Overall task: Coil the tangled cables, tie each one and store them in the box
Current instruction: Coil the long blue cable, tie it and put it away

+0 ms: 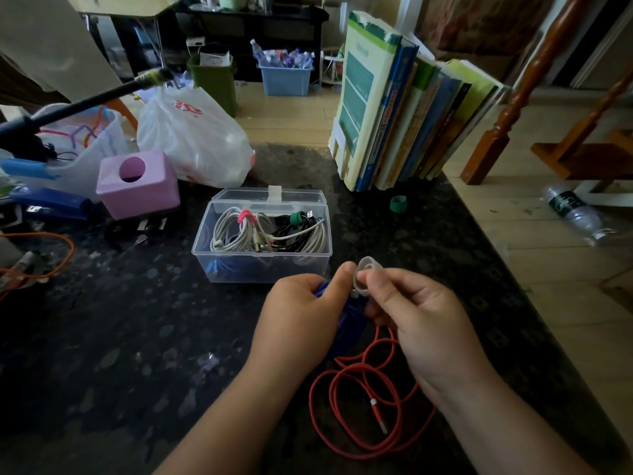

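- Head view: your left hand (301,303) grips the coiled blue cable (346,320), fingers curled round it.
- Your right hand (414,313) pinches a clear tie (368,272).
- Red cable (346,399) loose on worktop (137,337).
- Box (263,246) open, just beyond hands, holding tied cables.

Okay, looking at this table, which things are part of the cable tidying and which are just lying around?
Part of the job:
left hand gripping the blue cable
right hand pinching the clear tie
red cable
clear box
green tie

Just lying about:
books
pink box
plastic bag
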`<state>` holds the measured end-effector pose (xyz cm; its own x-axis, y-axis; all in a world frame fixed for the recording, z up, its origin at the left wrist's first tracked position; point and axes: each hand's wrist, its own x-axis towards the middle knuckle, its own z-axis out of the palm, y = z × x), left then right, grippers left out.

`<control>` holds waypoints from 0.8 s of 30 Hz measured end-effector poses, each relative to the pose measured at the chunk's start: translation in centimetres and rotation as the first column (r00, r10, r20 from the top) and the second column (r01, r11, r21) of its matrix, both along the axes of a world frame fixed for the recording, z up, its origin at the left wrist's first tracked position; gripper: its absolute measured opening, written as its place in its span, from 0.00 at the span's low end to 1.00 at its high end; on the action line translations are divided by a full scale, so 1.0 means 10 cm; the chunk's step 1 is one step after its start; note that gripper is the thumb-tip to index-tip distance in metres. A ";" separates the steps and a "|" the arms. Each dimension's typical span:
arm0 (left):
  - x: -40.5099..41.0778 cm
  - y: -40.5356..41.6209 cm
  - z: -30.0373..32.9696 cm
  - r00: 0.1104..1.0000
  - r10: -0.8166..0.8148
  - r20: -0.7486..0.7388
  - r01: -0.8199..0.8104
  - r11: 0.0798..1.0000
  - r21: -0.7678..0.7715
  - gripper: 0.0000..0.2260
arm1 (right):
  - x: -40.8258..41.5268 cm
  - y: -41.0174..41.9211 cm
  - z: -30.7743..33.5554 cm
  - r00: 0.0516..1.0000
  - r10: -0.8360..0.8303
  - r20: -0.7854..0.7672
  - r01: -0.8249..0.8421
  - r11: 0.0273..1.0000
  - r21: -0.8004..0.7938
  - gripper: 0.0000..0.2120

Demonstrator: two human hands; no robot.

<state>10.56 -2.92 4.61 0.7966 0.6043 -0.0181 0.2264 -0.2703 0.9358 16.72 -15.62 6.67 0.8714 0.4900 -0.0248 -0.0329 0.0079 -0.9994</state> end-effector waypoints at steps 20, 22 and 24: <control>-0.10 0.07 0.07 0.996 -0.083 -0.029 0.080 0.714 0.696 0.20 | 0.09 -0.08 0.05 0.891 0.274 -0.362 -0.329 0.939 -0.099 0.24; -0.11 0.09 0.06 0.995 -0.100 -0.011 0.076 0.672 0.737 0.20 | 0.07 -0.06 0.02 0.923 0.278 -0.267 -0.363 0.860 -0.359 0.29; -0.12 0.11 0.05 0.994 -0.112 0.011 0.063 0.636 0.769 0.20 | 0.07 -0.07 0.01 0.950 0.275 -0.150 -0.312 0.798 -0.515 0.26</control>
<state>9.39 -1.86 5.06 0.8316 0.3092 0.4614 0.1209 -0.9116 0.3929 17.43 -16.33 6.74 0.6750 0.6172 -0.4043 -0.0122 -0.5385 -0.8426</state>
